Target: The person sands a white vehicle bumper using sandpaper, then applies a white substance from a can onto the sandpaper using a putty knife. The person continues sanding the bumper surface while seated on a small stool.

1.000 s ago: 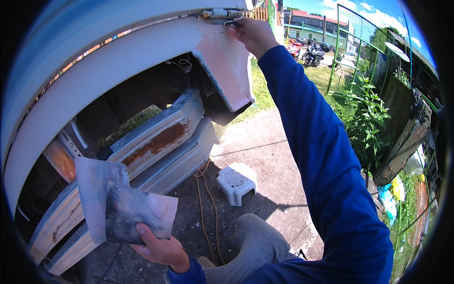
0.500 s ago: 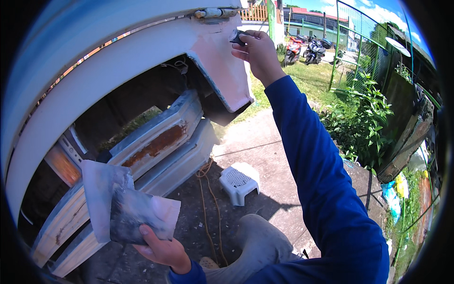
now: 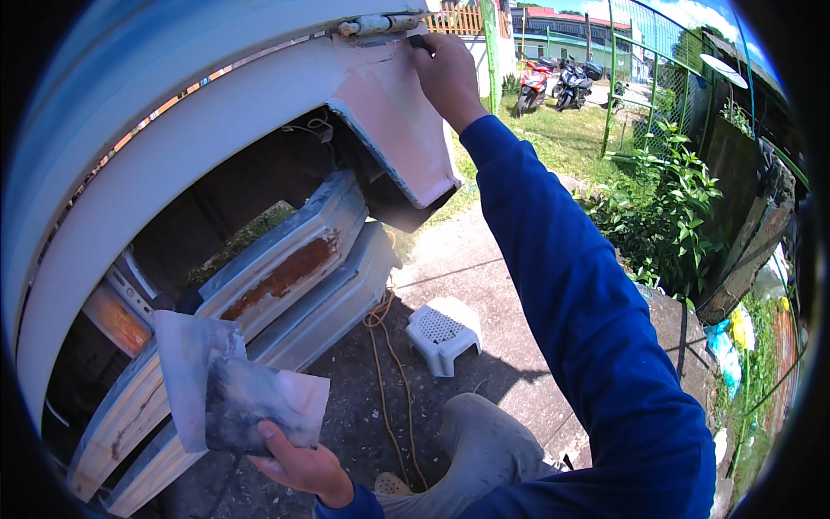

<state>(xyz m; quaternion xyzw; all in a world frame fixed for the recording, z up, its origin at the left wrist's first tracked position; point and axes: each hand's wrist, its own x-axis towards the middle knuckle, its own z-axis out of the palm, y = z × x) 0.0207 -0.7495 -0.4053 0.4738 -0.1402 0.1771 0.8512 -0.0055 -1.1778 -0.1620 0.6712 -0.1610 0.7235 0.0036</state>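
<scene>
Black tool (image 3: 418,41) sits pinched tight in the right hand (image 3: 448,73) at the upper corner of the panel (image 3: 225,130), beside hinge (image 3: 377,27) and pink patch (image 3: 393,112), while the left hand (image 3: 304,468), thumb on top, grips a smeared board (image 3: 259,400) low before rust-marked beams (image 3: 281,275), white stool (image 3: 445,327) on the concrete (image 3: 510,290) to their right.

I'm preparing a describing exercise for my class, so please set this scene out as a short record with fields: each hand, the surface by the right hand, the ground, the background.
Left hand: holds smudged sheet material, pale and dark
Right hand: grips a small dark piece; contact with the panel hard to tell
Surface: white panel with a pinkish patch, near a hinge
Ground: white stool, tan rope
Background: red motorcycle, green gate
</scene>
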